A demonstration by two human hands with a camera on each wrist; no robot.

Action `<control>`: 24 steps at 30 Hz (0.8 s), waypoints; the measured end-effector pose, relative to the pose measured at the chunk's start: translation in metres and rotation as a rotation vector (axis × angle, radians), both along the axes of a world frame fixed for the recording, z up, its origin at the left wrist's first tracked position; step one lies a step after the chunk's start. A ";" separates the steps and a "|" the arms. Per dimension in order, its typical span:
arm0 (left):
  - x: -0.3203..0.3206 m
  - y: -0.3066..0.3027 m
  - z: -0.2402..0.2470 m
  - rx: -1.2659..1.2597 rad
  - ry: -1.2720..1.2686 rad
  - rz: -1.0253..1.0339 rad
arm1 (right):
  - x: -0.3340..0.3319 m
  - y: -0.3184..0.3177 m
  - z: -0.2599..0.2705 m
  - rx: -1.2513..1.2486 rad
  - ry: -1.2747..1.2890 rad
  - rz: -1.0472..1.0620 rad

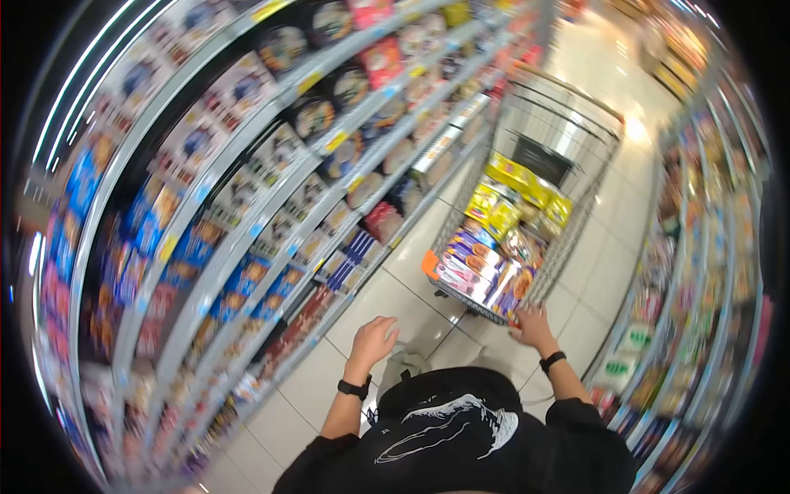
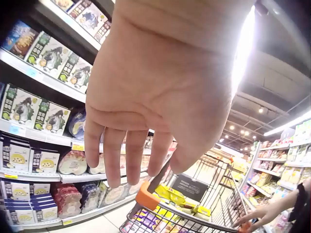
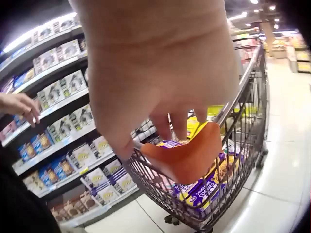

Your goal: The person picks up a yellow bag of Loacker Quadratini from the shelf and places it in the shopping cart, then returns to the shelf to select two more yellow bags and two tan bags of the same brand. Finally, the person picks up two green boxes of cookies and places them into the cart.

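My left hand (image 1: pixel 376 339) is held in the air left of the shopping cart (image 1: pixel 619 132), its fingers loosely extended and touching nothing; in the left wrist view the palm and fingers of this left hand (image 2: pixel 146 107) hang before the shelves. My right hand (image 1: pixel 533 325) is at the right end of the cart's handle. The right wrist view has this right hand (image 3: pixel 160 73) over the orange handle end (image 3: pixel 187 153), thumb on one side and fingers on the other. Yellow packs (image 1: pixel 502 210) and purple cookie boxes (image 3: pixel 197 194) lie in the cart.
Stocked shelves (image 1: pixel 239 247) run along the left of the aisle, with boxes and packs in rows. More shelves (image 1: pixel 687 280) line the right side. Between them lies a tiled floor (image 1: pixel 605 255), continuing ahead past the cart. A dark sign panel (image 2: pixel 187 187) is fixed inside the cart.
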State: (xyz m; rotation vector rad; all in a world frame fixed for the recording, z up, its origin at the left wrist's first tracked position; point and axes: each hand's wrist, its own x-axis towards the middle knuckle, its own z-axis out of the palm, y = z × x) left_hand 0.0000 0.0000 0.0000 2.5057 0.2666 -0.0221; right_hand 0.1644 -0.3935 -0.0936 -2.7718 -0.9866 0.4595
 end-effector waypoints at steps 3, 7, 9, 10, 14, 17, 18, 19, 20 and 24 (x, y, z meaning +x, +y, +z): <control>0.003 -0.071 -0.013 0.037 -0.003 0.144 | 0.033 -0.036 -0.047 -0.162 -0.166 0.357; 0.002 -0.140 -0.017 0.016 -0.074 0.166 | 0.034 -0.019 -0.050 0.003 -0.227 0.485; 0.007 -0.169 -0.013 -0.064 -0.063 0.097 | 0.033 -0.017 -0.073 0.027 -0.134 0.504; 0.010 -0.181 -0.013 -0.058 -0.056 0.091 | 0.031 -0.008 -0.062 -0.060 -0.005 0.495; 0.015 -0.224 0.001 -0.116 -0.022 0.113 | 0.019 0.001 -0.056 -0.030 0.019 0.459; 0.009 -0.235 0.002 -0.173 0.008 0.151 | 0.008 0.008 -0.039 0.051 0.012 0.522; 0.003 -0.236 0.000 -0.169 0.010 0.168 | 0.003 0.012 -0.042 0.078 -0.007 0.521; -0.002 -0.237 -0.004 -0.163 0.017 0.166 | 0.000 0.015 -0.043 0.088 -0.013 0.552; -0.011 -0.238 -0.006 -0.153 0.029 0.185 | -0.007 0.015 -0.042 0.065 0.041 0.544; -0.040 -0.241 -0.006 -0.126 0.050 0.324 | -0.019 0.021 -0.033 -0.009 0.113 0.618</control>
